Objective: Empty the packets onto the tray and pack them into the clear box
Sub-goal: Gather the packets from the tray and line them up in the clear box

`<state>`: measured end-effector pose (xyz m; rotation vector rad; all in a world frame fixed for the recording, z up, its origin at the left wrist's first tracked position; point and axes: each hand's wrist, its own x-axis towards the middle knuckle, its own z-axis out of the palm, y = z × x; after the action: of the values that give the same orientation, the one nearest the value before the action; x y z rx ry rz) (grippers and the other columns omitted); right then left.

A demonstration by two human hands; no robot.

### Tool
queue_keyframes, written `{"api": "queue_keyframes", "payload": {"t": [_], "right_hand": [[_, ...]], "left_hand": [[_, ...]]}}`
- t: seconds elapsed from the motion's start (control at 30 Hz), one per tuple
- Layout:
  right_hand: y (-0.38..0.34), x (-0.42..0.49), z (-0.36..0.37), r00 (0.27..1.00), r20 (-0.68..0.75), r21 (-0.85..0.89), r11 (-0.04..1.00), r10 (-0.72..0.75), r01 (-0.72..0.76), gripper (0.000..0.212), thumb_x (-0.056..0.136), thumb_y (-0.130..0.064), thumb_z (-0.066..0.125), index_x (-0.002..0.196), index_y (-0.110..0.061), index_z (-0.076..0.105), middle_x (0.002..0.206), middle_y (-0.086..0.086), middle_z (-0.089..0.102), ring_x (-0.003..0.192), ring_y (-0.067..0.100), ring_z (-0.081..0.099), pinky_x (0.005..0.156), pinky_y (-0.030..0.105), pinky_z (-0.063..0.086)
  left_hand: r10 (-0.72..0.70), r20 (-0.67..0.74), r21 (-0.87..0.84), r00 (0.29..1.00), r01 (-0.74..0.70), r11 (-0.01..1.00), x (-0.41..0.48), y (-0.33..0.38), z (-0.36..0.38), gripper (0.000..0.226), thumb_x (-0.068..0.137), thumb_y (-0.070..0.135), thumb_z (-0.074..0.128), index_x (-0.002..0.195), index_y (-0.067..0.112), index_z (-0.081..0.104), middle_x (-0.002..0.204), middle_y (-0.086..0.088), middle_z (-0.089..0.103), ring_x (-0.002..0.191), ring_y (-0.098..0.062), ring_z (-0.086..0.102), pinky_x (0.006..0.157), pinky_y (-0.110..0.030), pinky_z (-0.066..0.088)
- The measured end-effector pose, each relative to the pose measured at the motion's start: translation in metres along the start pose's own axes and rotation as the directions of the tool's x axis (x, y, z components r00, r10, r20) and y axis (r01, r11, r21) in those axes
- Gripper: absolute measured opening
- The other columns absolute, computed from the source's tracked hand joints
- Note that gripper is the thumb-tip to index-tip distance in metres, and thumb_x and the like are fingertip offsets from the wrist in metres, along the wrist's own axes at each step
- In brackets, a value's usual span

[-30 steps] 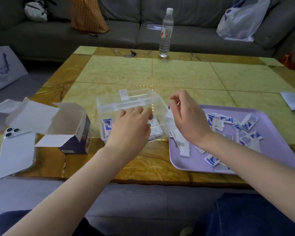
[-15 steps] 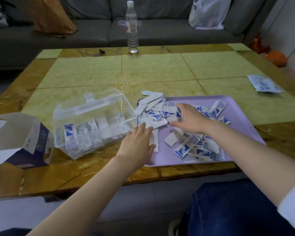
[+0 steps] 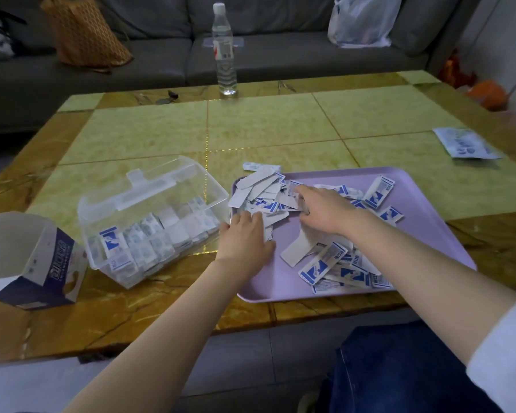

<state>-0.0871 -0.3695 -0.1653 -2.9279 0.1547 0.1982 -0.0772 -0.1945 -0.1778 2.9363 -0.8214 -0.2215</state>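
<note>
A lilac tray (image 3: 423,210) lies on the table in front of me, strewn with several small white-and-blue packets (image 3: 325,268). Left of it stands the clear box (image 3: 149,225), its lid open, with rows of packets packed inside. My left hand (image 3: 245,236) lies flat on the packets at the tray's left edge, fingers straight. Over the pile in the tray's middle, my right hand (image 3: 325,211) reaches with its fingers spread onto the packets; I cannot see whether it pinches any.
An opened cardboard carton (image 3: 33,263) lies at the left near the table's front edge. A water bottle (image 3: 223,46) stands at the far side. A flat foil pack (image 3: 465,143) lies at the right. A grey sofa with bags runs behind.
Both hands left the clear box and moved right onto the tray's packets. The view swung right, so the phone at the left is out of sight.
</note>
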Motion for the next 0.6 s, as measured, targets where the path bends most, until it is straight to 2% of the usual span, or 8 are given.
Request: {"api": "queue_keyframes", "payload": {"t": [0.13,0.23,0.27,0.33,0.4,0.47,0.6], "right_hand": [[0.004,-0.002,-0.005,1.000,0.009,0.025,1.000,-0.005,0.005,0.048,0.087,-0.025,0.061,0.131,-0.015,0.047,0.133,0.008,0.050,0.119,0.028,0.048,0.093,0.034,0.039],[0.002,-0.002,-0.003,0.999,0.051,0.014,1.000,-0.014,0.014,0.035,0.084,-0.044,0.063,0.108,-0.021,0.053,0.129,0.005,0.048,0.118,0.029,0.046,0.088,0.036,0.040],[0.001,-0.002,-0.002,0.998,0.062,0.015,1.000,-0.017,0.016,0.037,0.084,-0.048,0.062,0.108,-0.022,0.053,0.128,0.005,0.047,0.118,0.029,0.045,0.088,0.037,0.040],[-0.001,-0.002,-0.001,0.997,0.073,0.031,1.000,-0.007,0.005,0.053,0.083,-0.050,0.061,0.124,-0.019,0.051,0.131,0.005,0.044,0.119,0.029,0.043,0.093,0.040,0.040],[-0.003,-0.002,0.000,0.998,0.061,0.053,0.999,0.006,-0.009,0.057,0.084,-0.046,0.061,0.132,-0.017,0.048,0.133,0.006,0.043,0.121,0.029,0.041,0.096,0.042,0.039],[-0.006,-0.004,0.002,1.000,0.028,0.062,0.998,-0.003,0.002,0.053,0.087,-0.039,0.062,0.132,-0.017,0.045,0.134,0.007,0.043,0.121,0.029,0.041,0.095,0.042,0.039],[-0.015,-0.009,0.005,0.975,-0.158,0.092,0.981,-0.156,0.172,0.054,0.088,-0.011,0.061,0.137,-0.017,0.039,0.139,0.004,0.042,0.127,0.025,0.038,0.101,0.035,0.033]], "left_hand": [[-0.028,-0.035,0.058,0.999,0.030,0.998,0.007,0.004,-0.008,0.031,0.093,0.028,0.044,0.118,0.010,0.043,0.125,-0.011,0.047,0.118,-0.029,0.043,0.095,-0.040,0.033],[-0.006,-0.060,0.141,0.998,0.014,0.990,0.009,0.007,-0.011,0.026,0.091,0.015,0.044,0.116,0.009,0.044,0.122,-0.012,0.052,0.113,-0.031,0.051,0.091,-0.036,0.035],[0.003,-0.067,0.141,0.998,0.007,0.990,0.010,0.008,-0.011,0.025,0.090,0.011,0.045,0.115,0.008,0.044,0.120,-0.012,0.054,0.111,-0.031,0.053,0.087,-0.035,0.037],[0.004,-0.076,0.096,0.997,0.004,0.995,0.011,0.007,-0.013,0.023,0.089,0.004,0.045,0.112,0.007,0.045,0.116,-0.013,0.056,0.107,-0.033,0.056,0.078,-0.035,0.040],[-0.013,-0.081,0.056,0.997,0.017,0.998,0.012,0.007,-0.016,0.024,0.088,-0.002,0.044,0.111,0.005,0.047,0.113,-0.015,0.058,0.106,-0.034,0.058,0.073,-0.035,0.040],[-0.025,-0.081,0.034,0.996,0.028,0.999,0.012,0.005,-0.020,0.027,0.087,-0.007,0.043,0.111,0.003,0.048,0.112,-0.016,0.057,0.104,-0.035,0.057,0.069,-0.034,0.037],[-0.030,-0.122,-0.142,0.992,0.013,0.990,0.010,-0.002,-0.031,0.022,0.091,0.003,0.042,0.109,0.003,0.054,0.107,-0.019,0.057,0.098,-0.037,0.055,0.069,-0.035,0.036]]}}
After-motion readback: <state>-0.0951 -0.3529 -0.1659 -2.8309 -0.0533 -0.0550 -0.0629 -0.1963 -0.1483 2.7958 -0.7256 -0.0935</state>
